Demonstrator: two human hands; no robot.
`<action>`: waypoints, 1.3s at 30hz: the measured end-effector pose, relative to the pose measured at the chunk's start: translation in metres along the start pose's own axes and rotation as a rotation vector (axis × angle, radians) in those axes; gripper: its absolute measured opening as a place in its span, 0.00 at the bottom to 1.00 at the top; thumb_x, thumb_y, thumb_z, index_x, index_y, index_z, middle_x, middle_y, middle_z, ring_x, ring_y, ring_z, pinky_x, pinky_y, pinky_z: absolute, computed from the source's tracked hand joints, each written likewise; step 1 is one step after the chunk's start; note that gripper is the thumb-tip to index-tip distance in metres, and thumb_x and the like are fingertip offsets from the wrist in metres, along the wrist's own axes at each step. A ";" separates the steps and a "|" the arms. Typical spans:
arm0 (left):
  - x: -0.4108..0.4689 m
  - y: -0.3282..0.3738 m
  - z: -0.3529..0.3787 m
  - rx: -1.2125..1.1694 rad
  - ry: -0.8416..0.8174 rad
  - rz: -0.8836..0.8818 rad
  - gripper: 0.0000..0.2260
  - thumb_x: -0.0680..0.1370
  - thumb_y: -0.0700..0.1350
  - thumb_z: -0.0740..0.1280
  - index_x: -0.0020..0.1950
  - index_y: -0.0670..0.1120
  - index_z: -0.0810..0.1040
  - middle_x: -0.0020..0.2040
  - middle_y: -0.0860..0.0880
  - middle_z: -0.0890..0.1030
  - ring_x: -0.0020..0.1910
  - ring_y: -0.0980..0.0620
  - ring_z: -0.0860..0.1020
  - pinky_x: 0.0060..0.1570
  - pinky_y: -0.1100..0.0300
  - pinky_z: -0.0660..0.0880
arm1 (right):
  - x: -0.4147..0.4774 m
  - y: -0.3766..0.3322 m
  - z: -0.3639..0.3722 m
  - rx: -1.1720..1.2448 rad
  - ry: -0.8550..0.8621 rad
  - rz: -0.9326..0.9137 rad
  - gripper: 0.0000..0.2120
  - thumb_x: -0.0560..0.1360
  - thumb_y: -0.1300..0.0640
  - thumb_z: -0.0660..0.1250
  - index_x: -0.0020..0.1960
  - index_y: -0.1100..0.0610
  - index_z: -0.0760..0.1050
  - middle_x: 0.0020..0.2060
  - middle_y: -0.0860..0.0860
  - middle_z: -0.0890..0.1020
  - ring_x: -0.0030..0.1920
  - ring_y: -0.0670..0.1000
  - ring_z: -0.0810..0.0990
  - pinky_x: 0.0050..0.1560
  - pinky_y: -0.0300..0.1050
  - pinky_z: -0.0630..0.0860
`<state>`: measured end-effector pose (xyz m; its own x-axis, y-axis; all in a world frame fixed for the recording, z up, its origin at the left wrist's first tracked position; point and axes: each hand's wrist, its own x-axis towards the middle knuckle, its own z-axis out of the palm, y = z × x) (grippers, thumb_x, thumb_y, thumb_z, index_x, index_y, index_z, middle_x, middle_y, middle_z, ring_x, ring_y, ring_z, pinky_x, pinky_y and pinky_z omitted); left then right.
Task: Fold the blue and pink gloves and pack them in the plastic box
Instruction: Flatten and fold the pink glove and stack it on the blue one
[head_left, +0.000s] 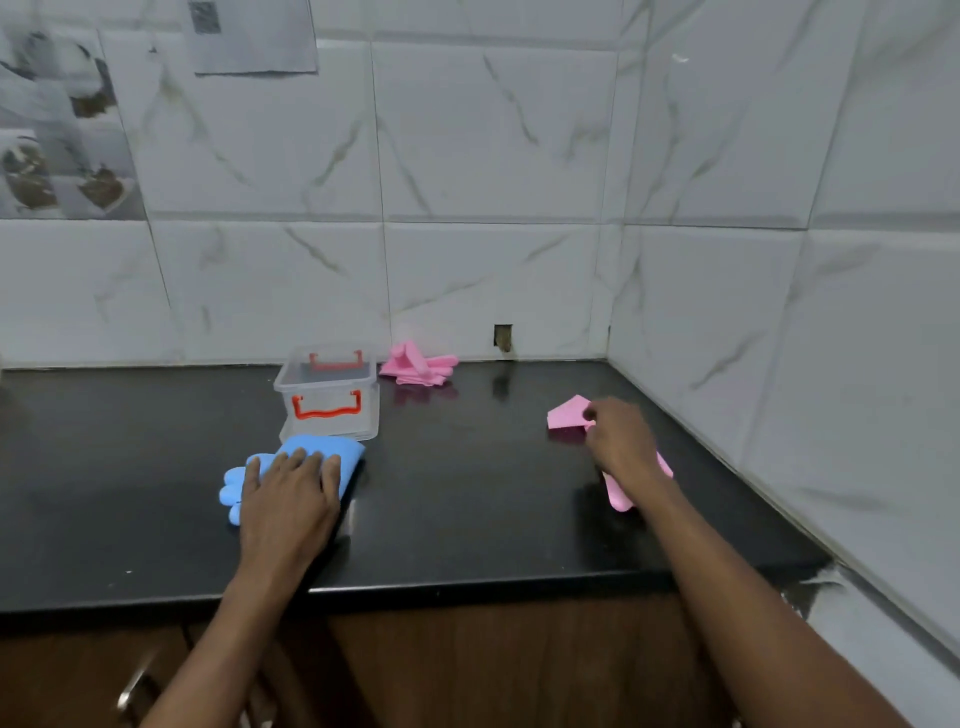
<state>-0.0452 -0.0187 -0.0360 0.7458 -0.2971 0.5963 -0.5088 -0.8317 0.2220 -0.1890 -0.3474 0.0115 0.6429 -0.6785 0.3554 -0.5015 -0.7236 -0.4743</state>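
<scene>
The black counter (467, 499) is running back into a tiled corner, with lots of bare room sitting between the hands. The clear box (328, 392) is standing open near the back wall, a pink pile (417, 364) lying just beside it. The left hand (291, 499) is pressing flat, fingers spread, on the blue glove (311, 452) right in front of the box. The right hand (618, 439) is pinching a pink glove (566, 413) by the right wall.

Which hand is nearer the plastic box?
Left. The left hand lies flat on the blue glove just in front of the plastic box; the right hand is far to its right.
</scene>
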 end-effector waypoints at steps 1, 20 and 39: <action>0.000 -0.001 -0.001 -0.071 0.058 -0.001 0.17 0.81 0.45 0.53 0.40 0.42 0.78 0.41 0.45 0.81 0.49 0.41 0.79 0.71 0.41 0.61 | 0.007 0.011 -0.004 0.012 0.004 0.007 0.16 0.74 0.66 0.60 0.57 0.58 0.80 0.54 0.59 0.83 0.55 0.59 0.80 0.52 0.47 0.75; -0.003 0.008 -0.013 -0.258 -0.015 0.162 0.12 0.76 0.37 0.65 0.33 0.41 0.75 0.31 0.49 0.76 0.32 0.51 0.75 0.38 0.50 0.74 | 0.088 -0.013 0.009 -0.204 -0.019 -0.175 0.07 0.75 0.61 0.63 0.47 0.60 0.80 0.47 0.57 0.84 0.46 0.57 0.82 0.42 0.42 0.70; -0.013 0.008 -0.012 -0.407 0.141 0.274 0.11 0.70 0.34 0.75 0.51 0.42 0.84 0.49 0.51 0.84 0.49 0.64 0.77 0.57 0.73 0.66 | 0.109 -0.130 -0.177 0.728 -0.127 -0.372 0.06 0.74 0.65 0.71 0.50 0.60 0.83 0.40 0.55 0.85 0.37 0.53 0.83 0.39 0.48 0.83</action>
<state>-0.0639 -0.0161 -0.0327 0.5105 -0.3890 0.7669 -0.8248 -0.4736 0.3089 -0.1562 -0.3499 0.2549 0.7751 -0.3601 0.5192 0.2294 -0.6052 -0.7623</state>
